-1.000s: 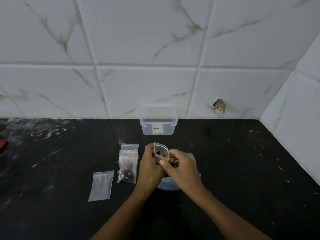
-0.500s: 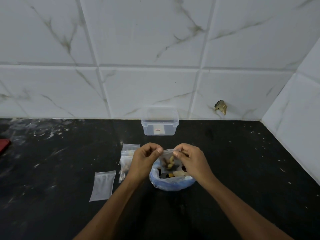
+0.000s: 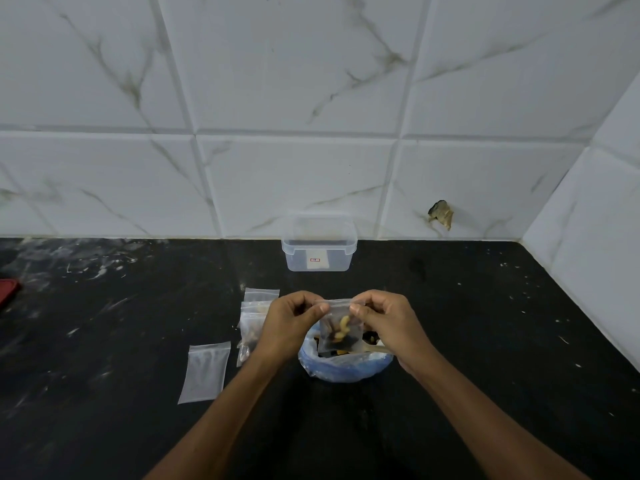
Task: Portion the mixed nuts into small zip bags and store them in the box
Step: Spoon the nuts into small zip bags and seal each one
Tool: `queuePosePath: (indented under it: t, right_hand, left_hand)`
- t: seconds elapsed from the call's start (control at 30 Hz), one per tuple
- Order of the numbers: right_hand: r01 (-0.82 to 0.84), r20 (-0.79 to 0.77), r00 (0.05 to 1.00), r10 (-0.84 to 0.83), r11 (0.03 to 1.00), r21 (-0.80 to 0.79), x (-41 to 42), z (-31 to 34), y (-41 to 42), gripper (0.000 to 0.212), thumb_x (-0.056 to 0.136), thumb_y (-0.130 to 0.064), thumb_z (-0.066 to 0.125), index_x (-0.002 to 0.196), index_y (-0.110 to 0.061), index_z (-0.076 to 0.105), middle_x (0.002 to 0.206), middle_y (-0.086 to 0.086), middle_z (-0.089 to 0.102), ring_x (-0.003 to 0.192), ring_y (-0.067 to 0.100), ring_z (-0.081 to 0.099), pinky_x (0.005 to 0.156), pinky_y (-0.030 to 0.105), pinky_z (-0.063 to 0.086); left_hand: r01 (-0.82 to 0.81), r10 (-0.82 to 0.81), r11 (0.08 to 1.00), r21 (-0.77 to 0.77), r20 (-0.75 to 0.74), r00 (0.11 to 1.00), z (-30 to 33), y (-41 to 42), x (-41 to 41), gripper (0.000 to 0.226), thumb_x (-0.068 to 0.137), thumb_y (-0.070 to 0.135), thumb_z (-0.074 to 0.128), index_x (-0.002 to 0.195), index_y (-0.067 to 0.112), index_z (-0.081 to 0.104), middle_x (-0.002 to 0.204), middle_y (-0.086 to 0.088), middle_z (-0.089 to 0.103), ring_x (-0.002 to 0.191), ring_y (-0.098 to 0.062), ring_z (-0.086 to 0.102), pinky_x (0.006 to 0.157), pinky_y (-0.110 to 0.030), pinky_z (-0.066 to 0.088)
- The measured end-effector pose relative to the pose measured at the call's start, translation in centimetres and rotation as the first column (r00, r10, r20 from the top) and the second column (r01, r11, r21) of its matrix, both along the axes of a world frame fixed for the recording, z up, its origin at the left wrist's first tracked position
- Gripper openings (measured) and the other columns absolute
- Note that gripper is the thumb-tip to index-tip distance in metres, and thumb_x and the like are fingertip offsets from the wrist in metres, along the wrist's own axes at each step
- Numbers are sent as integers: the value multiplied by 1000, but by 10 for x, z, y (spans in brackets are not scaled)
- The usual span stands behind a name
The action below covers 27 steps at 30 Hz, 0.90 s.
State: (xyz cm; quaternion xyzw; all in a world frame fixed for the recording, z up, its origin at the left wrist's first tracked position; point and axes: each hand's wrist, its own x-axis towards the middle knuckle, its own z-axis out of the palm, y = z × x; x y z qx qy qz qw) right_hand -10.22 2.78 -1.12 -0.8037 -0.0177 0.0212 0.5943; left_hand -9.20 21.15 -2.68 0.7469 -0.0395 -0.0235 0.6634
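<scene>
Above the blue bag of mixed nuts [image 3: 346, 367], a small zip bag [image 3: 341, 329] hung upright with a portion of pale and dark nuts settled in its lower half, its zip strip running level from left to right between the two hands. The left hand [image 3: 289, 323] pinched the strip's left end and the right hand [image 3: 384, 322] pinched its right end, thumb against forefinger on each side, the other fingers [image 3: 360, 301] curled in; both hands stood equally near it, so neither had the advantage. Pressing the strip closed along that level axis looked like the step in hand (whether the seal was already shut could not be told). Beyond the blue bag, against the tiled wall [image 3: 311, 98], stood the clear plastic box [image 3: 318, 252], open and well apart from the hands, straight ahead of the held bag. Left of the blue bag lay a small heap of filled zip bags [image 3: 252, 317], partly hidden by the left wrist, and further left one empty zip bag [image 3: 205, 372] lay flat on the black desk [image 3: 485, 341]. At the desk's far left edge showed a red object [image 3: 8, 289], too cut off to name.
</scene>
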Motion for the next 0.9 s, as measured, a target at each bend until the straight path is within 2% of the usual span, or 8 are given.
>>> queuePosePath:
  t: [0.13, 0.27, 0.37, 0.47, 0.53, 0.8, 0.9]
  right_hand:
    - [4, -8, 1000, -4, 1000, 15, -1, -1, -2, 8, 90, -5, 63, 88, -9, 69, 78, 9, 73, 74, 17, 72, 69, 33, 58]
    - [2, -24, 1000, -2, 1000, 20, -2, -2, 0, 10, 91, -6, 62, 87, -10, 70, 77, 7, 72, 70, 11, 70, 62, 23, 56]
    - [12, -20, 1000, -11, 999, 44, 0, -4, 1, 10, 91, -5, 61, 86, -10, 69, 77, 10, 72, 74, 18, 71, 68, 31, 60]
    - [0, -18, 1000, 0, 1000, 10, 1, -5, 1, 11, 91, -6, 62, 86, -13, 68, 80, 8, 72, 77, 20, 71, 70, 32, 58]
    - [-11, -7, 1000, 11, 999, -40, 2, -6, 2, 12, 89, -7, 63, 85, -16, 69, 81, 5, 71, 80, 18, 70, 74, 32, 58]
    - [-67, 84, 993, 87, 973, -222, 5, -9, 7, 12, 88, -12, 67, 84, -23, 70, 82, -4, 70, 81, 10, 67, 75, 28, 56]
    - [-61, 80, 994, 79, 978, -201, 5, -11, 7, 13, 88, -11, 67, 83, -23, 71, 82, -3, 70, 82, 12, 68, 76, 32, 57]
  left_hand:
    - [-26, 25, 999, 20, 10, 1000, 0, 2, 0, 10, 89, 5, 66, 81, 10, 70, 82, -8, 71, 76, -13, 66, 70, -20, 55]
    - [-15, 15, 1000, 27, 22, 1000, -1, 1, -1, 12, 89, 5, 66, 80, 11, 69, 81, -11, 69, 76, -13, 64, 72, -25, 55]
    - [38, -38, 999, 24, 23, 999, 1, 1, 0, 12, 91, 5, 64, 80, 11, 67, 86, -20, 67, 80, -19, 64, 76, -34, 55]
    - [102, -103, 994, 29, 25, 994, 4, 0, 0, 9, 90, 5, 65, 85, 12, 69, 86, -10, 70, 80, -15, 67, 76, -27, 56]
    - [104, -106, 993, 61, 28, 994, 4, -3, 1, 10, 90, 7, 65, 85, 13, 70, 84, -9, 71, 77, -13, 67, 72, -23, 56]
    - [84, -94, 976, 200, 43, 995, -1, -5, 4, 12, 90, 16, 67, 81, 23, 69, 82, 0, 71, 79, -13, 68, 73, -23, 56]
    - [64, -77, 974, 219, 52, 996, -1, -5, 3, 10, 90, 17, 68, 83, 23, 70, 83, 3, 71, 79, -8, 68, 71, -20, 55]
